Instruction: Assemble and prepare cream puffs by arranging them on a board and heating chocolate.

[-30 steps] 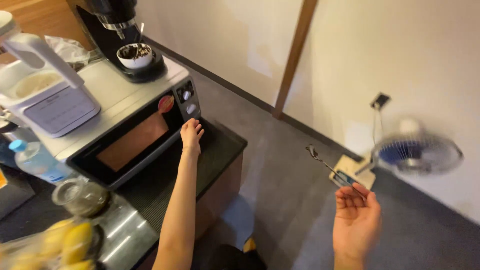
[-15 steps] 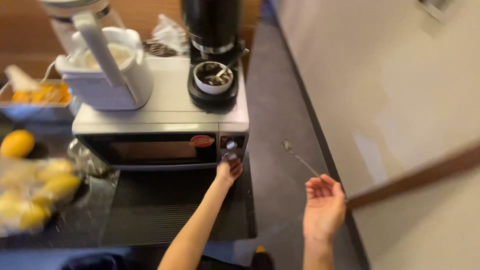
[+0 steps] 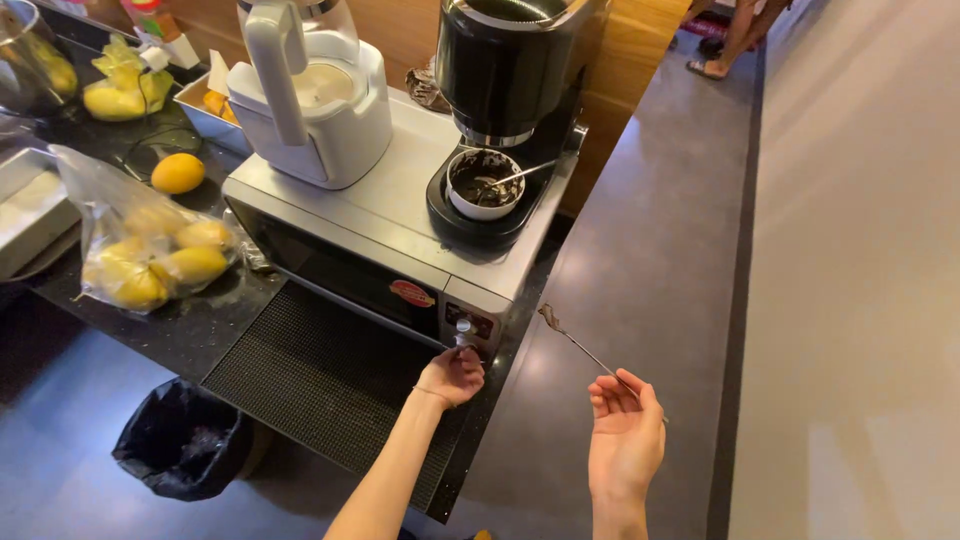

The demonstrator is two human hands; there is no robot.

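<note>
My left hand is stretched out to the silver microwave oven, its fingers closed on the lower knob of the control panel. My right hand hangs palm up over the floor and holds a thin metal spoon whose dark-smeared bowl points toward the oven. A white cup with dark residue and a second spoon sits under the black coffee grinder on top of the oven.
A white kitchen machine also stands on the oven. A clear bag of yellow fruit, a loose orange and metal trays lie on the dark counter. A black-lined bin sits on the floor below. Someone's feet show far off.
The view has swung round so the oven is seen from the front and closer. My left hand stays on the control panel knobs; my right hand keeps holding the spoon.
</note>
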